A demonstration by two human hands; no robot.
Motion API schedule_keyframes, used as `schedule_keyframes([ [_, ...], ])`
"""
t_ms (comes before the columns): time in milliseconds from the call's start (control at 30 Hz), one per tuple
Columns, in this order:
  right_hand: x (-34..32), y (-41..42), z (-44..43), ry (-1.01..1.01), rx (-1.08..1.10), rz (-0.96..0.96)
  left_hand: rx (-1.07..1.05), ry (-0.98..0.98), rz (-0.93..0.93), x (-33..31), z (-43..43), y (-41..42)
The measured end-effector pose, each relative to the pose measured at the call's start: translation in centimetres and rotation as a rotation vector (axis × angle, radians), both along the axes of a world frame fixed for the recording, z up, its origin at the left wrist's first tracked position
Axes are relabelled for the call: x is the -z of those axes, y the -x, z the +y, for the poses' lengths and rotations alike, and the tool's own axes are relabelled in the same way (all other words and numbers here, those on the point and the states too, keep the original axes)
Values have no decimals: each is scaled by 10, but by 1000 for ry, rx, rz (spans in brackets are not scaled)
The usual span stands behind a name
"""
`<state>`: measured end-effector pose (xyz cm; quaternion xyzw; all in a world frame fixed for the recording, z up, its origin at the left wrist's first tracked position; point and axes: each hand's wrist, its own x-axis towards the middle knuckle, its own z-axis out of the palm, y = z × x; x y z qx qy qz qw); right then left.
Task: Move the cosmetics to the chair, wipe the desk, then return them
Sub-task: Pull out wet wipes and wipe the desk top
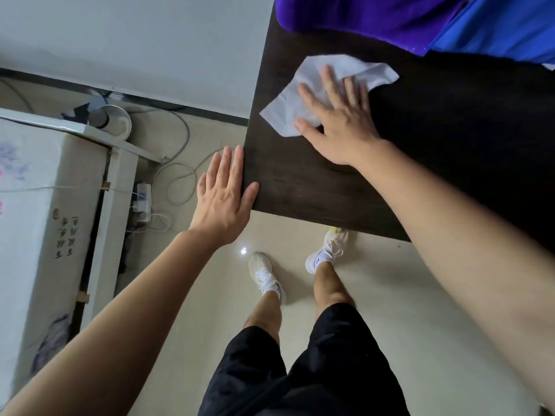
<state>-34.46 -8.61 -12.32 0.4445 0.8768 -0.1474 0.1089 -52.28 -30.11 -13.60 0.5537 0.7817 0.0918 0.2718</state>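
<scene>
Pressing a white tissue flat onto the dark desk upper right with open right hand; resting open left hand against desk's corner edge, centre frame.

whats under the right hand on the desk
A white wipe lies flat under the right hand, pressed against the dark desk. The desk beneath the wipe is covered, so any dirt there can't be seen.

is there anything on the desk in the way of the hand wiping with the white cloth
Nearly nothing. The right hand presses flat on the white cloth, and the dark desk around it is bare. Only the purple fabric and blue fabric at the far edge would block wiping further that way.
</scene>
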Motion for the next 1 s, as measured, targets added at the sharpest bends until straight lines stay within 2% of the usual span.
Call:
schedule_keyframes([
  [67, 0, 40, 7, -3, 8, 3, -16, 7, 25, 0, -1, 0],
  [167, 2, 64, -28, -17, -70, 28, -58, 9, 27, 0, -2, -4],
  [267, 4, 26, -85, -4, -198, 84, -90, 7, 18, 2, -4, -5],
  [400, 3, -59, -119, 32, -202, 59, -89, 7, 21, 2, -4, -6],
  [467, 0, -73, -103, 28, -192, 23, -87, -3, 15, 1, -2, -5],
  [567, -1, -46, -59, 11, -143, 4, -80, 6, 20, -1, -2, -6],
  [767, -5, 60, 41, 28, 218, 32, -97, -2, 29, 1, -2, -7],
  [900, 1, 89, 15, 33, 94, 54, -108, -27, 8, 6, -6, -8],
  [1000, 10, 37, 8, -33, 86, 73, -102, -44, 8, 9, -5, -8],
])
